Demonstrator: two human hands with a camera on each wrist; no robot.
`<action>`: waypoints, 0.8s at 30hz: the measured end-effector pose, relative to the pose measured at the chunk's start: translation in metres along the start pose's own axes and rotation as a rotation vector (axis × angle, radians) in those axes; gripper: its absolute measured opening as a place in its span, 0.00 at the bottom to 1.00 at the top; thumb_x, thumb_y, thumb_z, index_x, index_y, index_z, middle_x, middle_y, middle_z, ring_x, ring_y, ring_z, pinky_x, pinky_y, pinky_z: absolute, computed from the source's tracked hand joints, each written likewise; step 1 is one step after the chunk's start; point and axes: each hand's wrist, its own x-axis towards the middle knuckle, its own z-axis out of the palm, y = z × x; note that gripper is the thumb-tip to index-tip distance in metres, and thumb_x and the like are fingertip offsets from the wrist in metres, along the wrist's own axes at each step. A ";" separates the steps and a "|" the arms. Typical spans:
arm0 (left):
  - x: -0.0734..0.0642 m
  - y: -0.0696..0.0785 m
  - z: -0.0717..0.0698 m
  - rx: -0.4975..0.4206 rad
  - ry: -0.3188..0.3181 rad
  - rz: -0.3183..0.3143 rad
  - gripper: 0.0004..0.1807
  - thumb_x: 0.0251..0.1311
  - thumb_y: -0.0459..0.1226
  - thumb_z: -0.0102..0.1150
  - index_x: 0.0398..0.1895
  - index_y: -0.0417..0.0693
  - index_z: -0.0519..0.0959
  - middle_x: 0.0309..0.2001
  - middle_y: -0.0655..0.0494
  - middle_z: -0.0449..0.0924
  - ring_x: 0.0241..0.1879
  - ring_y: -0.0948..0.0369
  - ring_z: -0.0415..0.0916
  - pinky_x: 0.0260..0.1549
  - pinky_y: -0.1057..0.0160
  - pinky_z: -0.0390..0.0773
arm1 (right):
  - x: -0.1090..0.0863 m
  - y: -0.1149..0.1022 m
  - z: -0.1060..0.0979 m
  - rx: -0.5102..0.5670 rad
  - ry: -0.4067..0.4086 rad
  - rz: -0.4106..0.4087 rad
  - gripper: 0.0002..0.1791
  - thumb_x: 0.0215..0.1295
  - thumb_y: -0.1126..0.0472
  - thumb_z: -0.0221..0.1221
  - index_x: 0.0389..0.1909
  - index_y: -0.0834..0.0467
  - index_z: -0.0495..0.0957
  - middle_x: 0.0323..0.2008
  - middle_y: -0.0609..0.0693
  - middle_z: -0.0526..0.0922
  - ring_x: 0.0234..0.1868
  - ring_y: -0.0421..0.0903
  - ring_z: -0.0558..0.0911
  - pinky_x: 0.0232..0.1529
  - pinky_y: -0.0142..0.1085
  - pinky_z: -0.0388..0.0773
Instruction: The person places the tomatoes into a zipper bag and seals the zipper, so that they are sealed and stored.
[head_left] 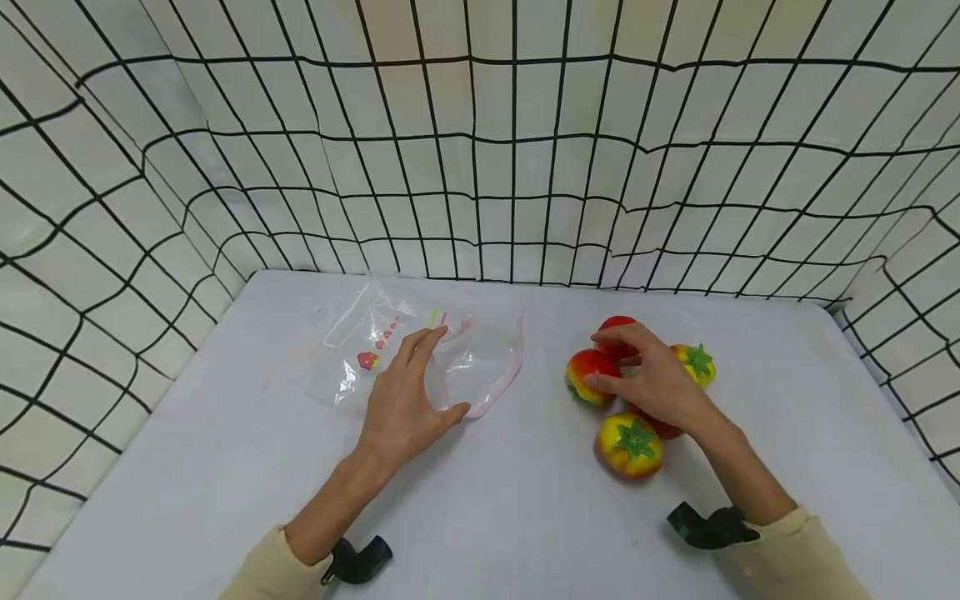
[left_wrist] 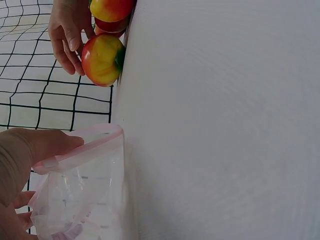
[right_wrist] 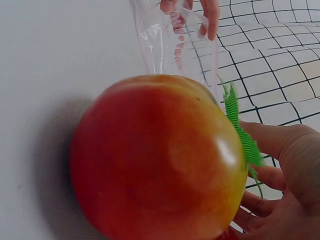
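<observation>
As the white table (head_left: pixel 517 525) is read with 12 o'clock at its far edge, a black fitting (head_left: pixel 362 560) is noted at each beige cuff. A yellow-topped fruit (head_left: pixel 631 450) is found at 7 o'clock from the right hand (head_left: pixel 657 381); a half-covered red fruit (head_left: pixel 664 427) is noted at 6 o'clock. The left hand (head_left: pixel 401 400) is spread wide, thumb and fingers well parted, at a clear bag (head_left: pixel 480 358). The pink rim is touched by the thumb; whether it is pinched cannot be told. The bag is located at 12 o'clock from that hand, its mouth turned towards 3 o'clock. The right hand is held with thumb and fingers parted; a red-and-yellow fruit (head_left: pixel 587 368) at 9 o'clock is overlapped by its thumb, and a grip cannot be confirmed. A leafy yellow fruit (head_left: pixel 697 364) is seen at 2 o'clock. A far red fruit (head_left: pixel 616 322), at 11 o'clock, is partly hidden by fingers. Beyond the table, a black net (head_left: pixel 514 139) is hung.
</observation>
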 end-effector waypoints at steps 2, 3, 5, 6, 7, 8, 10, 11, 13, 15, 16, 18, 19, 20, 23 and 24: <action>0.001 0.000 0.000 0.000 0.001 0.002 0.60 0.40 0.43 0.86 0.79 0.57 0.62 0.74 0.53 0.67 0.68 0.49 0.75 0.62 0.35 0.76 | 0.000 0.000 -0.001 -0.007 -0.002 -0.009 0.31 0.63 0.57 0.73 0.65 0.58 0.76 0.63 0.58 0.77 0.63 0.57 0.77 0.65 0.57 0.80; 0.001 0.000 0.000 -0.001 0.000 0.003 0.60 0.40 0.43 0.86 0.79 0.56 0.63 0.74 0.53 0.67 0.68 0.49 0.75 0.62 0.35 0.77 | 0.000 0.000 -0.001 -0.007 -0.005 -0.010 0.31 0.63 0.57 0.73 0.66 0.58 0.76 0.63 0.58 0.78 0.63 0.57 0.77 0.65 0.57 0.81; 0.001 0.000 0.000 -0.003 -0.002 0.002 0.60 0.39 0.43 0.87 0.79 0.56 0.63 0.74 0.53 0.67 0.68 0.49 0.75 0.62 0.35 0.76 | -0.001 0.001 -0.001 -0.005 -0.012 -0.007 0.32 0.62 0.57 0.73 0.66 0.58 0.75 0.63 0.58 0.78 0.63 0.57 0.77 0.64 0.57 0.81; 0.001 0.000 0.000 -0.003 -0.003 0.002 0.59 0.39 0.43 0.87 0.79 0.56 0.63 0.74 0.53 0.67 0.68 0.49 0.75 0.62 0.35 0.76 | -0.001 0.001 -0.001 -0.003 -0.015 -0.005 0.32 0.62 0.57 0.73 0.66 0.58 0.75 0.63 0.58 0.77 0.63 0.57 0.77 0.64 0.57 0.81; 0.001 0.000 0.000 -0.004 -0.004 0.001 0.59 0.39 0.43 0.86 0.79 0.56 0.63 0.74 0.53 0.67 0.67 0.49 0.76 0.62 0.35 0.76 | -0.001 0.001 -0.001 -0.003 -0.019 -0.003 0.33 0.62 0.58 0.73 0.67 0.58 0.75 0.63 0.58 0.77 0.63 0.58 0.77 0.64 0.57 0.81; 0.001 0.001 0.000 -0.006 -0.004 0.001 0.59 0.39 0.43 0.86 0.79 0.56 0.63 0.74 0.53 0.67 0.67 0.49 0.76 0.62 0.35 0.76 | -0.001 0.001 -0.001 -0.003 -0.022 -0.002 0.33 0.62 0.58 0.73 0.67 0.58 0.75 0.63 0.58 0.77 0.63 0.58 0.77 0.64 0.57 0.81; 0.002 0.001 0.000 -0.009 -0.003 0.003 0.59 0.39 0.43 0.86 0.79 0.56 0.64 0.74 0.53 0.67 0.67 0.49 0.76 0.63 0.35 0.76 | -0.001 0.001 -0.001 -0.008 -0.025 -0.004 0.33 0.61 0.58 0.74 0.67 0.58 0.75 0.64 0.58 0.77 0.64 0.58 0.76 0.64 0.57 0.81; 0.002 0.001 0.000 -0.010 -0.002 0.004 0.59 0.39 0.43 0.86 0.79 0.56 0.64 0.74 0.53 0.67 0.67 0.49 0.76 0.62 0.34 0.76 | -0.001 0.001 -0.001 -0.012 -0.028 -0.004 0.34 0.61 0.58 0.74 0.67 0.58 0.75 0.64 0.58 0.77 0.65 0.58 0.76 0.64 0.57 0.81; 0.002 0.002 0.000 -0.013 -0.001 0.006 0.58 0.40 0.42 0.86 0.78 0.56 0.64 0.74 0.53 0.67 0.67 0.49 0.76 0.62 0.34 0.76 | -0.002 0.002 -0.001 -0.018 -0.038 -0.007 0.35 0.60 0.58 0.75 0.67 0.57 0.75 0.64 0.58 0.77 0.65 0.59 0.76 0.64 0.57 0.81; 0.003 0.002 0.000 -0.013 0.001 0.010 0.58 0.39 0.43 0.86 0.78 0.56 0.64 0.73 0.53 0.67 0.67 0.49 0.76 0.62 0.34 0.76 | -0.002 0.002 -0.001 -0.019 -0.050 -0.009 0.35 0.59 0.58 0.76 0.67 0.55 0.75 0.64 0.58 0.77 0.65 0.58 0.76 0.63 0.57 0.82; 0.003 0.002 0.000 -0.014 0.001 0.010 0.58 0.39 0.43 0.86 0.78 0.56 0.64 0.73 0.53 0.68 0.67 0.49 0.76 0.62 0.34 0.76 | -0.002 0.002 0.000 -0.018 -0.057 -0.012 0.36 0.58 0.57 0.76 0.67 0.55 0.75 0.64 0.58 0.77 0.65 0.58 0.76 0.62 0.56 0.83; 0.002 0.003 0.000 -0.015 0.000 0.011 0.58 0.39 0.43 0.86 0.78 0.57 0.65 0.73 0.54 0.68 0.66 0.49 0.77 0.61 0.34 0.76 | -0.003 0.003 0.000 -0.017 -0.071 -0.020 0.36 0.57 0.56 0.77 0.67 0.54 0.76 0.63 0.57 0.77 0.64 0.57 0.77 0.61 0.55 0.84; 0.002 0.004 0.000 -0.015 -0.001 0.012 0.58 0.39 0.43 0.86 0.78 0.57 0.65 0.73 0.54 0.68 0.66 0.49 0.77 0.61 0.34 0.76 | -0.003 0.003 0.000 -0.016 -0.077 -0.024 0.36 0.57 0.56 0.77 0.67 0.54 0.76 0.63 0.57 0.78 0.63 0.57 0.77 0.60 0.54 0.85; 0.003 0.004 0.000 -0.016 -0.002 0.014 0.58 0.39 0.43 0.86 0.78 0.57 0.65 0.73 0.54 0.68 0.66 0.49 0.77 0.61 0.34 0.77 | -0.003 0.003 0.000 -0.015 -0.083 -0.028 0.37 0.57 0.56 0.77 0.67 0.53 0.76 0.63 0.57 0.78 0.62 0.57 0.78 0.59 0.53 0.86; 0.002 0.006 0.000 -0.017 -0.006 0.015 0.58 0.39 0.43 0.86 0.78 0.57 0.65 0.73 0.54 0.68 0.66 0.49 0.77 0.61 0.35 0.77 | -0.004 0.004 0.001 -0.022 -0.103 -0.028 0.37 0.56 0.55 0.78 0.67 0.53 0.76 0.62 0.57 0.79 0.61 0.57 0.79 0.56 0.50 0.88; 0.002 0.006 0.000 -0.016 -0.008 0.015 0.58 0.39 0.43 0.86 0.78 0.57 0.65 0.73 0.54 0.68 0.66 0.49 0.77 0.61 0.35 0.77 | -0.004 0.003 0.001 -0.022 -0.110 -0.025 0.37 0.56 0.55 0.78 0.67 0.53 0.76 0.62 0.58 0.80 0.61 0.58 0.80 0.55 0.50 0.88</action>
